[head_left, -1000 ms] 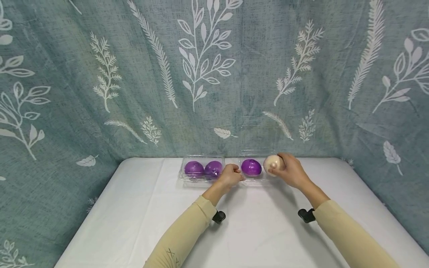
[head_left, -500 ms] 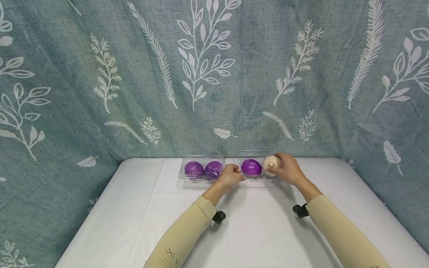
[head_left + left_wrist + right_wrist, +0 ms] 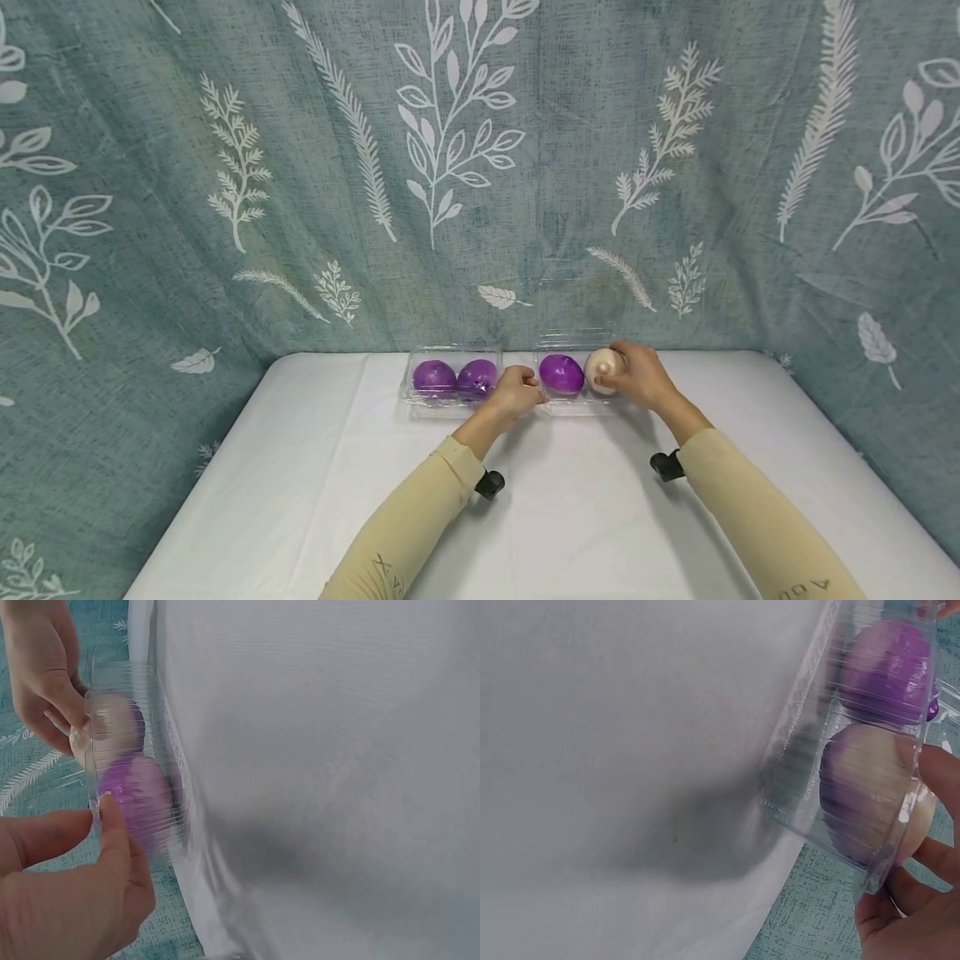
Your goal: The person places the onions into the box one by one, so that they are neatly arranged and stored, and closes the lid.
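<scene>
My right hand [image 3: 647,382] holds a turnip [image 3: 603,371] with its cream root side up, inside the right half of an open clear plastic clamshell box [image 3: 581,408]. In the right wrist view the turnip's purple side [image 3: 841,799] faces down behind the clear wall, and the fingers curl over the rim around its pale end. Left of it in the same box sits a second turnip [image 3: 561,375], purple side up. My left hand [image 3: 513,394] pinches the box's near left rim between thumb and forefinger, as the left wrist view shows.
Another clear clamshell box [image 3: 409,392] stands just left, with two purple turnips [image 3: 434,378] in it. Both boxes are near the far edge of the white-covered table [image 3: 337,467]. A patterned teal curtain [image 3: 480,275] hangs behind and at both sides.
My right hand has moved slightly left with the cream-side-up turnip, bringing it against the purple one in the box. The purple turnip has tilted a little. My left hand has stayed at the rim.
</scene>
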Demonstrator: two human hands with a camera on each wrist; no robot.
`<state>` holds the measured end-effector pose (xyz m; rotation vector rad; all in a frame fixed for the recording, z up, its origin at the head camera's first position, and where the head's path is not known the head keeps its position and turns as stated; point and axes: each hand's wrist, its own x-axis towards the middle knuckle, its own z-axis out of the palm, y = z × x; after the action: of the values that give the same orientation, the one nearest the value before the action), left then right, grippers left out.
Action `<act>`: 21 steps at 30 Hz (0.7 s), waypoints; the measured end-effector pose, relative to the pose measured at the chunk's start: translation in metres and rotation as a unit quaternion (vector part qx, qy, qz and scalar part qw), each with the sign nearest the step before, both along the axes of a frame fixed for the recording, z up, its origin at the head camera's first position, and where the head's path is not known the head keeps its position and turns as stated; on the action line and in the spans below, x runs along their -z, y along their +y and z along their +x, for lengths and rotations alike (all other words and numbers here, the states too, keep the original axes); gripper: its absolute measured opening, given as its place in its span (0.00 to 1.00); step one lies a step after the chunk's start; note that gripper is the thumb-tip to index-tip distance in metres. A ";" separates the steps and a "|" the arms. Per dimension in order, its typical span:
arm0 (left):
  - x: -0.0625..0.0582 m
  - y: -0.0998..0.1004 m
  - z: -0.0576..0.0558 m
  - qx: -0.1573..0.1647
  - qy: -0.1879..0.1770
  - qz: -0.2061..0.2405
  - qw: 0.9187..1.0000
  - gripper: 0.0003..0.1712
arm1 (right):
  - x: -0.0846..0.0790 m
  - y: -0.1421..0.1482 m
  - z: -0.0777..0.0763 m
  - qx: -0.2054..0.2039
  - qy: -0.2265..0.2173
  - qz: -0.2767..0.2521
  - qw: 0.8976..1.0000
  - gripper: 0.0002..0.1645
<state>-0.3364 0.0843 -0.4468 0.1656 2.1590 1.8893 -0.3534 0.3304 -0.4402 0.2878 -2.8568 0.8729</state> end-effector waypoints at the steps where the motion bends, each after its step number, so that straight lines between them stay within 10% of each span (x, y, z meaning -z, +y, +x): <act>1: -0.001 -0.001 0.000 0.002 0.000 -0.004 1.000 0.35 | 0.001 0.000 -0.001 0.000 0.005 0.003 1.000 0.39; 13: -0.003 -0.001 0.000 0.002 0.006 -0.022 1.000 0.34 | 0.001 -0.001 -0.004 0.001 0.019 0.084 0.996 0.42; 21: -0.004 -0.002 0.001 0.008 -0.001 -0.033 0.999 0.35 | -0.018 0.008 -0.007 0.009 -0.035 0.007 0.999 0.49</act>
<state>-0.3350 0.0827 -0.4429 0.1677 2.2088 1.8076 -0.3601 0.3384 -0.4224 0.2389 -2.9259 0.8762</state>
